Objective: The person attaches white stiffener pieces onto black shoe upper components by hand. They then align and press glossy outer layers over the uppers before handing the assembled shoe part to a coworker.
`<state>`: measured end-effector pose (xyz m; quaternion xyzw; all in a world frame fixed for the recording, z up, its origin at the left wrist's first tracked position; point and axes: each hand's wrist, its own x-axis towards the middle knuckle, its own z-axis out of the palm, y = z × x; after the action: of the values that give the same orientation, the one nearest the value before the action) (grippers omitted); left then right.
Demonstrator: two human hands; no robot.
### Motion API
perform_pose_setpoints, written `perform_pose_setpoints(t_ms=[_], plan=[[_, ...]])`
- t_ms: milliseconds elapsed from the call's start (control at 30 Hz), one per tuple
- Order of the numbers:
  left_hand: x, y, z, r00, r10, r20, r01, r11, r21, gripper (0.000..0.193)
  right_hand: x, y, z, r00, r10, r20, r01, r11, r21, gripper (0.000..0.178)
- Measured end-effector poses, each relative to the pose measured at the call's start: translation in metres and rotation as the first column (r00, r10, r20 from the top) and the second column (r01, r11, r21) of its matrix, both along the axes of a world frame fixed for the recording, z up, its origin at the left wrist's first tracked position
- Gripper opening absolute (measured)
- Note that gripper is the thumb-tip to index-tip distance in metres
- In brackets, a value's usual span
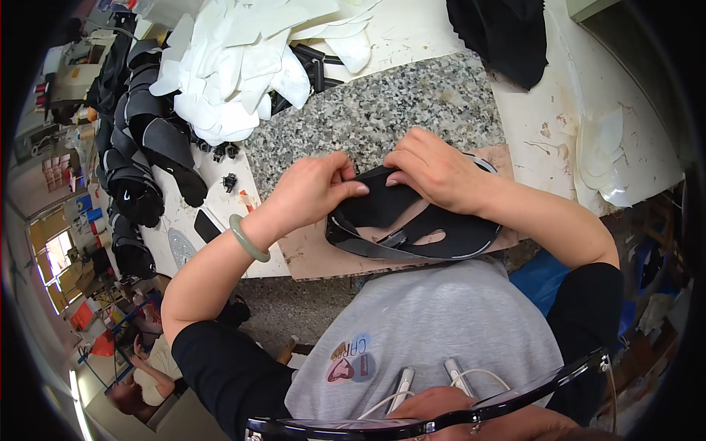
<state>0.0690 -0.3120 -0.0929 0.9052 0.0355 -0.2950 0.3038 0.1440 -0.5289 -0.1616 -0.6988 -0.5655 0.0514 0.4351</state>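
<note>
A black shoe upper [382, 198] with cut-out openings and a pale edge line lies in front of me on a tan board [316, 267]. At its upper left edge my left hand [312, 187] is closed, thumb and bent fingers pinching the black material. My right hand [435, 175] grips the upper's far edge further right, its fingers curled over and its thumb tip against the black material. Both hands are close together. Near the upper's front edge a small dark buckle-like piece [395, 239] shows. The underside of the upper is hidden.
Beyond the hands lies a speckled granite slab [382, 110]. White cut sheets [243, 66] are heaped at the far left, beside stacked black shoe uppers [158, 132]. Black cloth [504, 33] lies far right; translucent sheets [599, 158] rest at the right edge. A person [151, 375] sits at lower left.
</note>
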Motion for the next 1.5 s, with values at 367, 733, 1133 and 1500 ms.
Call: perform_pose_setpoints(t_ms=[367,733,1133,1500], plan=[[0.02,0.002,0.008,0.952,-0.208,-0.225,0.265,0.929,0.258,0.041,0.0,-0.013,0.0,0.781,0.612,0.125,-0.586,0.787,-0.191,0.055],[0.021,0.003,0.01,0.931,-0.313,-0.189,0.359,0.881,0.309,0.043,0.014,-0.03,0.005,0.864,0.485,0.136,-0.425,0.846,-0.321,0.078],[0.036,-0.03,-0.003,0.97,-0.228,0.078,0.222,0.972,0.078,0.046,-0.006,-0.059,0.018,0.998,0.016,0.054,-0.011,0.996,-0.089,0.061],[0.026,-0.023,0.0,0.981,-0.181,0.075,0.183,0.983,-0.021,0.04,-0.034,-0.074,0.017,0.955,-0.014,0.297,0.144,0.896,-0.421,0.067]])
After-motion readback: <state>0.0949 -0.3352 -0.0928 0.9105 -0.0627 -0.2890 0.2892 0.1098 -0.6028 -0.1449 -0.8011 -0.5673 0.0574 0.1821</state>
